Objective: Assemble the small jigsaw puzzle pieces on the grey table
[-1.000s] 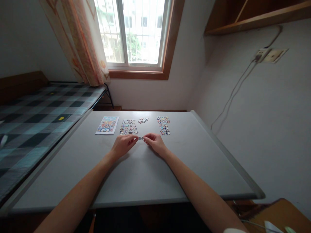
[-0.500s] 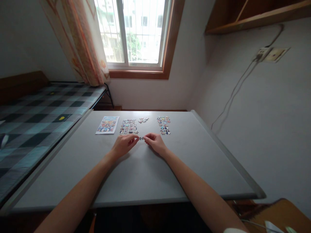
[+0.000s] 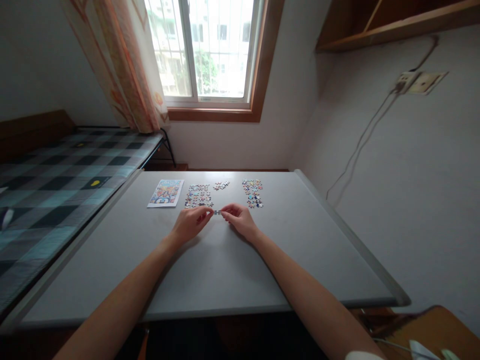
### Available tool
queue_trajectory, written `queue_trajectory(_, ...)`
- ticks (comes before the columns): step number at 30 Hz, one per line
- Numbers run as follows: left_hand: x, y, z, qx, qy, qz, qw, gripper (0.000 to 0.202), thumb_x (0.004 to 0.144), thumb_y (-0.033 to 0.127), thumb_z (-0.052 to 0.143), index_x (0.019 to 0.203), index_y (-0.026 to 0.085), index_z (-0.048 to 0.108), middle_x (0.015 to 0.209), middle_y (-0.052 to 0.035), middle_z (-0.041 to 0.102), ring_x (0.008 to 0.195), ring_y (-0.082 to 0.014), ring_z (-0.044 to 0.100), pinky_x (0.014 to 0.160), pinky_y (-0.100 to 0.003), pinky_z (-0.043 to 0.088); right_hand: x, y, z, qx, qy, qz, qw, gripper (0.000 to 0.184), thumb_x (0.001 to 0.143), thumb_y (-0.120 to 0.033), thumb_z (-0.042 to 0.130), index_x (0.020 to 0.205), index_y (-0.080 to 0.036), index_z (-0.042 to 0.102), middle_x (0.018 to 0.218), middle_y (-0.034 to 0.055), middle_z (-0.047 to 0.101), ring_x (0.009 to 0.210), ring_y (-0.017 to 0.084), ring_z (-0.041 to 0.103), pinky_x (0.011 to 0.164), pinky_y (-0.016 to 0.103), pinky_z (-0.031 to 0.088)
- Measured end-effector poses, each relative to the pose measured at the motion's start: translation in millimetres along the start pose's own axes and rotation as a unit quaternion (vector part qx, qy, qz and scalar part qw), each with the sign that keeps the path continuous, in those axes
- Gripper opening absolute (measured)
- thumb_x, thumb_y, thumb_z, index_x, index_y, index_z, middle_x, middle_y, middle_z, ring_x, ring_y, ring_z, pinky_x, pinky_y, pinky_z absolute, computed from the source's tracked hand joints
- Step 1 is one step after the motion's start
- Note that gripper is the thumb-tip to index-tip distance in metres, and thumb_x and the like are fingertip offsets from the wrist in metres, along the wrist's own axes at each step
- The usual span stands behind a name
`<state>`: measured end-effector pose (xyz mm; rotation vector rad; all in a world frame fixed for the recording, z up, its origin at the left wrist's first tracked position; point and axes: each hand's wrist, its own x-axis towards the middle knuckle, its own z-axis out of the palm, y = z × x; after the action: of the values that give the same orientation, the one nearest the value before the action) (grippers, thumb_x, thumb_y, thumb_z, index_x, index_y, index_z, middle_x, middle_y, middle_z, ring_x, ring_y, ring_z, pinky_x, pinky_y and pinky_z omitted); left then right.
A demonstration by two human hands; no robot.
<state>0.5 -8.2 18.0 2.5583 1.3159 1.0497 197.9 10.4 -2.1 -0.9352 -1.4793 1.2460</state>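
Small jigsaw puzzle pieces (image 3: 217,212) are held between my two hands, just above the table; whether they are joined cannot be made out. My left hand (image 3: 192,222) pinches them from the left with thumb and fingertips. From the right, my right hand (image 3: 239,219) pinches the other end. Beyond my left hand, loose puzzle pieces (image 3: 198,195) lie spread out in rows. Past my right hand lies another group of pieces (image 3: 253,192). A small heap of pieces (image 3: 221,185) sits between these groups, farther back.
A printed picture sheet (image 3: 165,193) lies at the table's back left. The grey-white table (image 3: 225,275) has raised edges. A bed with a checked mattress (image 3: 75,170) adjoins its left side. At bottom right stands a wooden chair (image 3: 442,330); a cable (image 3: 360,140) hangs along the right wall.
Both hands have shifted very slightly left and away from me with the puzzle pieces between them. The other pieces and the sheet stay where they were.
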Motion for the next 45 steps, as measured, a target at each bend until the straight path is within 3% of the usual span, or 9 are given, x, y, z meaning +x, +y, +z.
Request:
queue_trajectory(6, -0.1, 0.2, 0.8, -0.002, 0.002, -0.006, 1.000, 0.021, 0.090, 0.030, 0.049, 0.090, 0.018, 0.066, 0.062, 0.0015, 0.059, 0.052, -0.0073, 0.049, 0.054, -0.018, 0.037, -3.5, -4.6, -2.3, -0.144, 0.015, -0.098, 0.985, 0.015, 0.079, -0.032, 0.062, 0.082, -0.018, 0.067, 0.076, 0.0022, 0.060, 0.064, 0.011, 0.052, 0.059, 0.025, 0.042)
queue_trajectory(10, -1.0, -1.2, 2.0, -0.002, 0.002, -0.005, 1.000, 0.021, 0.090, 0.030, 0.049, 0.091, 0.018, 0.066, 0.062, 0.0014, 0.059, 0.052, -0.0074, 0.049, 0.054, -0.018, 0.038, -5.2, -8.4, -2.3, -0.171, 0.013, -0.137, 0.976, 0.013, 0.081, -0.030, 0.059, 0.083, -0.019, 0.066, 0.078, 0.0025, 0.058, 0.065, 0.011, 0.052, 0.060, 0.025, 0.042)
queue_trajectory(25, -1.4, -1.7, 1.9, -0.012, -0.023, -0.012, 1.000, 0.019, 0.089, 0.029, 0.050, 0.091, 0.019, 0.066, 0.062, 0.0028, 0.058, 0.053, -0.0074, 0.048, 0.056, -0.019, 0.038, -5.7, -8.5, -3.4, -0.197, 0.003, -0.165, 0.966, 0.013, 0.086, -0.028, 0.056, 0.081, -0.019, 0.064, 0.079, 0.0019, 0.055, 0.070, 0.012, 0.052, 0.064, 0.026, 0.042)
queue_trajectory(45, 0.5, 1.8, -0.2, -0.004, 0.004, -0.002, 1.000, 0.020, 0.090, 0.030, 0.050, 0.091, 0.017, 0.066, 0.063, 0.0014, 0.059, 0.052, -0.0074, 0.048, 0.055, -0.019, 0.037, -4.0, -4.5, -4.1, -0.208, 0.015, -0.181, 0.961, 0.005, 0.082, -0.018, 0.061, 0.084, -0.017, 0.066, 0.077, 0.0005, 0.056, 0.065, 0.010, 0.053, 0.060, 0.022, 0.044)
